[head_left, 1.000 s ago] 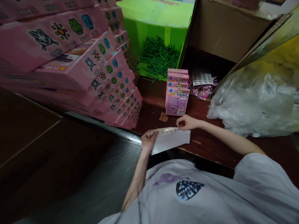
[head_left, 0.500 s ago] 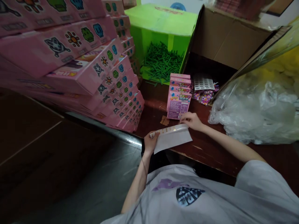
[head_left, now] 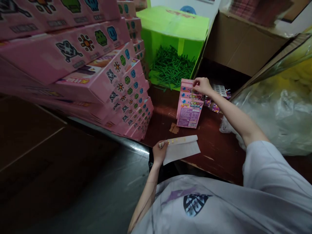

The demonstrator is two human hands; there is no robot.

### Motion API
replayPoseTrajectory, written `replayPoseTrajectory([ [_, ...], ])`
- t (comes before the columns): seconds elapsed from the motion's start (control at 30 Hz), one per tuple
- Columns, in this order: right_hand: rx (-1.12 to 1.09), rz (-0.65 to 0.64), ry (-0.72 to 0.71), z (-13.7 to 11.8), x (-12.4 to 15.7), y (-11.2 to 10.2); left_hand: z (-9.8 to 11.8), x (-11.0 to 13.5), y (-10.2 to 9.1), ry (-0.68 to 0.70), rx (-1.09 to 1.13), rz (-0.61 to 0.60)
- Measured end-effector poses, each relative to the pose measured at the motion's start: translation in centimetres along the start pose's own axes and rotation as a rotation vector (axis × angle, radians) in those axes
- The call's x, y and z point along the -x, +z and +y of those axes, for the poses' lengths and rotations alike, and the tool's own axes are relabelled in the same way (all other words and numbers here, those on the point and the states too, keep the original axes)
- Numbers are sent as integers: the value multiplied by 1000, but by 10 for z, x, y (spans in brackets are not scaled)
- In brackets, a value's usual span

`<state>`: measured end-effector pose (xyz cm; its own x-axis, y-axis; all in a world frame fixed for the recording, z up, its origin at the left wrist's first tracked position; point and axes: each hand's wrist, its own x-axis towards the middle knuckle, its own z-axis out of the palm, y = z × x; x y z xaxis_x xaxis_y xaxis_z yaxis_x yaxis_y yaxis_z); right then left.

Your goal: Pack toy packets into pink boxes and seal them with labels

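Note:
My left hand (head_left: 160, 152) grips the left end of a white sticker sheet (head_left: 181, 151) at the table's front edge. The sheet's far edge is curled over, and small gold marks run along it. My right hand (head_left: 202, 86) is raised over the back of a row of pink printed boxes (head_left: 190, 112), its thumb and fingers pinched together near the upper part of the rear boxes. What the pinch holds, if anything, is too small to make out. The boxes stand upright one behind another on the table.
Tall stacks of pink cartons (head_left: 107, 78) rise at the left. Behind stands a bright green box (head_left: 174, 24) with many green sticks (head_left: 173, 66). Bags of colourful pieces (head_left: 215, 108), a cardboard box (head_left: 240, 42) and a clear plastic bag (head_left: 280, 120) are at the right. A brown scrap (head_left: 174, 128) lies on the table.
My right hand has left the sheet's right end and moved up and away to the rear pink boxes. My left hand still holds the sheet near the table edge.

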<state>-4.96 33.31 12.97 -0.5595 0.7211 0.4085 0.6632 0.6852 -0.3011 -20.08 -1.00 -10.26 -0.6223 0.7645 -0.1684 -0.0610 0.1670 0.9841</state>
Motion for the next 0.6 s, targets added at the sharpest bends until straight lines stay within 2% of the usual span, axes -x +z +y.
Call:
replayPoseTrajectory([
  [0.07, 90, 22, 0, 0, 4, 6, 0, 0, 0, -8, 7, -5],
  [0.2, 144, 161, -32, 7, 12, 7, -1, -1, 0, -11, 10, -9],
  [0.3, 43, 223, -2, 20, 20, 5, 0, 1, -3, 2, 17, -31],
  [0.4, -106, 273, 67, 37, 31, 10, 7, 4, 1, 35, 30, -124],
  [0.5, -265, 293, 212, 50, 40, 24, 18, 0, 22, 94, 32, -263],
  [0.6, -432, 250, 398, 53, 41, 40, 28, -15, 60, 160, 36, -376],
])
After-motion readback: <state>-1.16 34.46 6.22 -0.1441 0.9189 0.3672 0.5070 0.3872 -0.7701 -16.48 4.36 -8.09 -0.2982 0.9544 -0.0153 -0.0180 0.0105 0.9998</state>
